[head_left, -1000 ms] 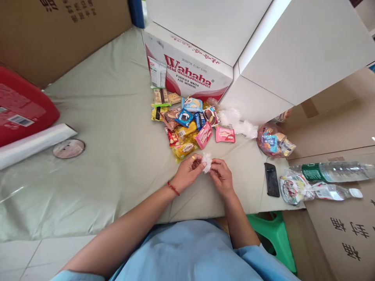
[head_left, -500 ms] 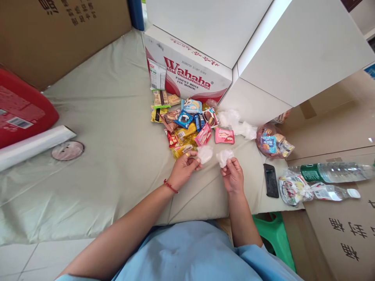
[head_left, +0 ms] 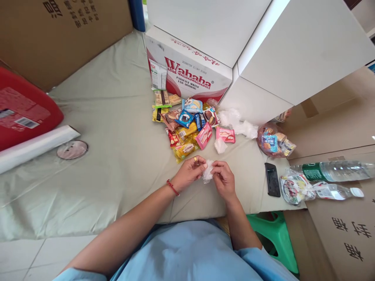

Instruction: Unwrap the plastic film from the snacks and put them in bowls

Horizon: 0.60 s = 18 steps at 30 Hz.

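Between my two hands is a small crumpled clear plastic bag [head_left: 208,172]. My left hand [head_left: 191,171], with a ring and a red string bracelet, pinches its left side. From the right, the closed fingers of my right hand [head_left: 224,178] grip the same bag. A second crumpled plastic bag [head_left: 220,146] lies just beyond, touching the pink wafer packet [head_left: 225,135]. Behind my hands is a pile of wrapped snacks: a yellow packet [head_left: 185,149], another pink packet [head_left: 204,136], a blue packet [head_left: 184,118] and several more. More crumpled plastic bags [head_left: 247,129] lie right of the pile.
A Wahaha carton [head_left: 187,76] stands behind the snacks. To the right are a tied bag of snacks [head_left: 274,140], a phone [head_left: 272,180] and water bottles [head_left: 336,171]. At left lie a white roll [head_left: 38,146], a round pink item [head_left: 72,149] and a red container [head_left: 26,109].
The crumpled bag from my right hand now lies by the pink packet. My right hand has moved left and down to the bag in my left hand, which has come slightly nearer me.
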### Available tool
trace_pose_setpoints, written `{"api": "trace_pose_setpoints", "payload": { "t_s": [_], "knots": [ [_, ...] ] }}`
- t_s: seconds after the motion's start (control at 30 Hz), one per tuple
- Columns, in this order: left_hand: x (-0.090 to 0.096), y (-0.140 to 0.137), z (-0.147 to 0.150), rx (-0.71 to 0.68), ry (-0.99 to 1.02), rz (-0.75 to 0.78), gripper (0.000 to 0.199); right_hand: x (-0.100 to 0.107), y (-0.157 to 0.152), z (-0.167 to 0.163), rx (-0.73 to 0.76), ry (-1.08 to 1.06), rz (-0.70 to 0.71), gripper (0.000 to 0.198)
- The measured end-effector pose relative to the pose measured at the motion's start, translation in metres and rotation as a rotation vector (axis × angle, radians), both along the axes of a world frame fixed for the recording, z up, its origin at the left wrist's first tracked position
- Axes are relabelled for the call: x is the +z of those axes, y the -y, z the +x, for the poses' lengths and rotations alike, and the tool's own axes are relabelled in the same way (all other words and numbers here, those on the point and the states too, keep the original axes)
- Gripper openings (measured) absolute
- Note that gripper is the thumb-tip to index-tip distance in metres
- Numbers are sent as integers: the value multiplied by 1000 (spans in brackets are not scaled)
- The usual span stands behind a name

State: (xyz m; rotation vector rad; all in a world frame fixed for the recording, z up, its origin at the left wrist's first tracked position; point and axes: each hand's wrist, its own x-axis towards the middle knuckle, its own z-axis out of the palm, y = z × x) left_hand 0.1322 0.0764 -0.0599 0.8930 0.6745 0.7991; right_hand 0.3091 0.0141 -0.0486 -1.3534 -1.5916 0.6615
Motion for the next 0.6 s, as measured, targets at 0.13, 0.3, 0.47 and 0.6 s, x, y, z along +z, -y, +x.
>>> {"api": "trace_pose_setpoints", "payload": {
  "t_s": [0.13,0.3,0.47,0.6],
  "knots": [
    [-2,-2,0,67,0,26,54,1,0,0,35,-115,-29,14],
    [-2,-3,0,132,-59,127,50,1,-1,-6,-15,27,-10,25],
    [-1,-4,0,125,-94,170,50,-1,-4,2,-125,-235,-133,12],
    [0,-5,-2,24,-86,145,50,0,-2,17,-166,-572,-318,25]
  ]
}}
